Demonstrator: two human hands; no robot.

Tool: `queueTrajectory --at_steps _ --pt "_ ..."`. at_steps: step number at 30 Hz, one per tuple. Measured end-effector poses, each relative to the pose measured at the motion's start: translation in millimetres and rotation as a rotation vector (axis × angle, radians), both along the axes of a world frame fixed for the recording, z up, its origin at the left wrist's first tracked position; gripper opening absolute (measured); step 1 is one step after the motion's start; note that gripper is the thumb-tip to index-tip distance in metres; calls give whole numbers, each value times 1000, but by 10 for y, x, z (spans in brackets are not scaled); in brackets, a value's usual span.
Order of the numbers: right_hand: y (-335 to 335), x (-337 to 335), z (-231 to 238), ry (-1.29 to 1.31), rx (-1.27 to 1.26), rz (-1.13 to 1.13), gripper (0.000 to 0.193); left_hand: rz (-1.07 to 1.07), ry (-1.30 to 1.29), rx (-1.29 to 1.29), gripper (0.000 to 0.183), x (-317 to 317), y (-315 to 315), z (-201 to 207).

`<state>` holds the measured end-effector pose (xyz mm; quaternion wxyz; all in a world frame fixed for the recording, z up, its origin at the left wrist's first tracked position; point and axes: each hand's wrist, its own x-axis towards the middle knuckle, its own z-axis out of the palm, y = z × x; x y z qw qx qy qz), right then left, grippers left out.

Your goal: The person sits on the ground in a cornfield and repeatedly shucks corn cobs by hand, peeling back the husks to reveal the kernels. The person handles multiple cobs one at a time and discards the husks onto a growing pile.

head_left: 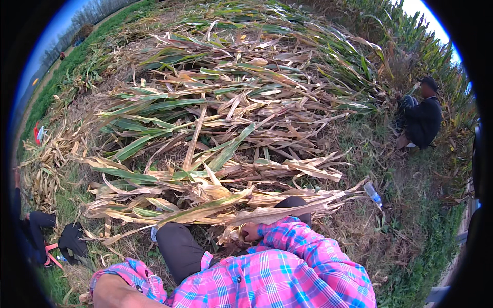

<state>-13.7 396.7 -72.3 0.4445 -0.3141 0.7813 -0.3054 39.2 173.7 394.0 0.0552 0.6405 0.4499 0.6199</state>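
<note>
Under overlapping dry leaves (pixel 300 211), the right hand (pixel 251 232) touches husk (pixel 232 235), grip unclear, bottle (pixel 373 194) rightward

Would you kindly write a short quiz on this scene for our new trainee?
1. Multiple choice: which is the person's right hand nearest to?
A) the black bag
B) dry corn leaves
C) the seated co-worker

2. True or false: the person's left hand shows in the picture.

3. Fill in the blank: the clear plastic bottle lies on the ground to the ____ of the person's knees.

Key:
1. B.
2. False; at the lower left only the forearm and plaid sleeve show.
3. right.
</note>
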Motion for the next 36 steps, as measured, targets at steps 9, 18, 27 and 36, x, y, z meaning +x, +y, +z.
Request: queueTrajectory --at_steps 9,18,27,36 --pt "-30 -23 66 -45 -53 99 27 72 -9 -74 47 -174 -137 -40" --pt "-115 5 10 58 13 200 30 -56 135 21 40 -381 189 -4" --pt "-191 -2 335 54 -75 277 26 -110 9 -216 44 -514 644 158" --pt "-24 -132 1151 179 -328 253 37 -192 -63 -285 41 -808 1229 152"
